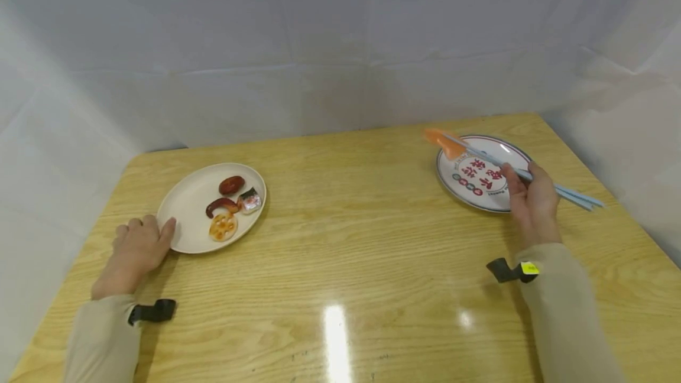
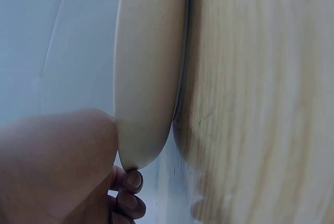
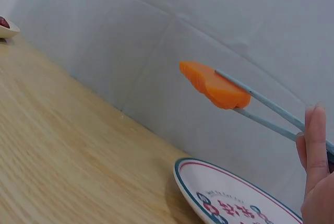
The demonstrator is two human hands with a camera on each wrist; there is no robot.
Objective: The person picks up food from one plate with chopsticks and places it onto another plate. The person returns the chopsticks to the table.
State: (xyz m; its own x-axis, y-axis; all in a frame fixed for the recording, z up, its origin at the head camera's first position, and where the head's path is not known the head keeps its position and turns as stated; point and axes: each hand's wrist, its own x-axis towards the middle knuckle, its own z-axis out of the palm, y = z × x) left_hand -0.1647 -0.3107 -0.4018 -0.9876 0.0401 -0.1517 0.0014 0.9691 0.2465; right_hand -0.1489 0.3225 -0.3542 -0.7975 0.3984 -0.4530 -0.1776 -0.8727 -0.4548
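My right hand (image 1: pixel 534 203) holds a pair of pale blue chopsticks (image 1: pixel 486 157). Between their tips is an orange food piece (image 3: pixel 215 85) with a ridged edge, lifted above a white plate (image 3: pixel 201 179) with a dark rim line and red characters. At the left, my left hand (image 1: pixel 139 244) grips the edge of a cream plate (image 1: pixel 186 205), thumb over the rim and fingertips (image 2: pixel 134 181) at its outer side. On that plate lie a brown oval piece (image 1: pixel 232 185), a curved dark red piece (image 1: pixel 220 204), a sushi-like piece (image 1: pixel 249 200) and a round yellowish slice (image 1: pixel 223 227).
Both plates stand on a wooden table (image 1: pixel 340 223), far apart from each other. White sheeting (image 1: pixel 330 46) rises behind the table and along both sides. Black straps with small mounts (image 1: pixel 154 311) sit on both wrists.
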